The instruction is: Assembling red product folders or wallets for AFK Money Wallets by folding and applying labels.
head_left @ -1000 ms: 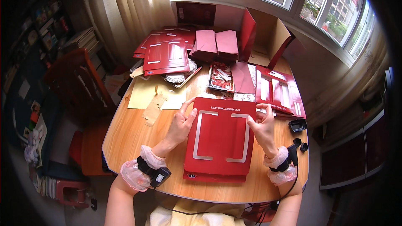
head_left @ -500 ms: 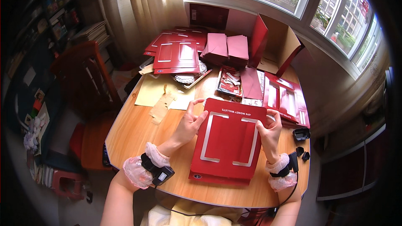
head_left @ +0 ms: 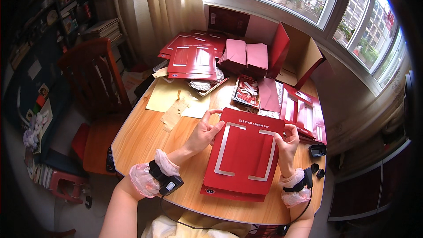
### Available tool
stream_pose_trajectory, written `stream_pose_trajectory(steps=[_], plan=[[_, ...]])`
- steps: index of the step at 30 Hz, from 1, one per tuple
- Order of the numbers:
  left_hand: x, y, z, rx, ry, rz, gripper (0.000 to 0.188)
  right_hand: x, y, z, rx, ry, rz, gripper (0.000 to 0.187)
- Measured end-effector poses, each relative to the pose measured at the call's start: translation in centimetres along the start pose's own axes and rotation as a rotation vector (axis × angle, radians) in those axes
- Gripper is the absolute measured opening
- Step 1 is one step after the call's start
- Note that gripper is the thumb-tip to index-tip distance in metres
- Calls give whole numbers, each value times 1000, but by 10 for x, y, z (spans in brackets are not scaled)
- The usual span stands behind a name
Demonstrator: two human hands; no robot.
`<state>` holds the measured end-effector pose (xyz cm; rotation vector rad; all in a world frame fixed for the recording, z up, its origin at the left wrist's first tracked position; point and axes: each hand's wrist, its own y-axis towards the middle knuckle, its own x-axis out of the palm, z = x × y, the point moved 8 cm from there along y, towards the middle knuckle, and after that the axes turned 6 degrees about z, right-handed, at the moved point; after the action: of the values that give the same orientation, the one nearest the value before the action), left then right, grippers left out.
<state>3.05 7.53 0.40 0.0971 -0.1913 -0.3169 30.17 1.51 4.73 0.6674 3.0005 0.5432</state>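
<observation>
Between my two hands is a red cardboard folder (head_left: 244, 156) with white bracket-shaped slots and a layer of card showing below its near edge. My left hand (head_left: 205, 133) pinches its far left side, thumb and fingers closed on the card. At the far right side, my right hand (head_left: 287, 144) grips the same folder with the thumb on top. The folder is tilted a little, its near end close to the table's front edge. Both wrists wear a frilled cuff and a strapped black device.
On the wooden table (head_left: 150, 145) are red card sheets (head_left: 192, 59), pink envelope stacks (head_left: 233, 53), and a tray of small red and white pieces (head_left: 246, 90). An open red box (head_left: 304, 61) stands by the window. Red frames (head_left: 303, 112) and a black case (head_left: 317, 150) lie right.
The view has shifted slightly. Both hands still grip the folder, which is now a bit more upright relative to me; its near edges sit closer together.
</observation>
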Motion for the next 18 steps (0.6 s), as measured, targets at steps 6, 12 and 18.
stream_pose_trajectory(steps=[6,12,18], plan=[[1,-1,1,7,-19,-23,45,-1,2,8,17,58,-41,26],[2,-2,7,14,3,-10,46,3,0,0,39,53,-38,29],[3,-5,8,-5,40,-25,46,3,0,3,71,105,-48,28]])
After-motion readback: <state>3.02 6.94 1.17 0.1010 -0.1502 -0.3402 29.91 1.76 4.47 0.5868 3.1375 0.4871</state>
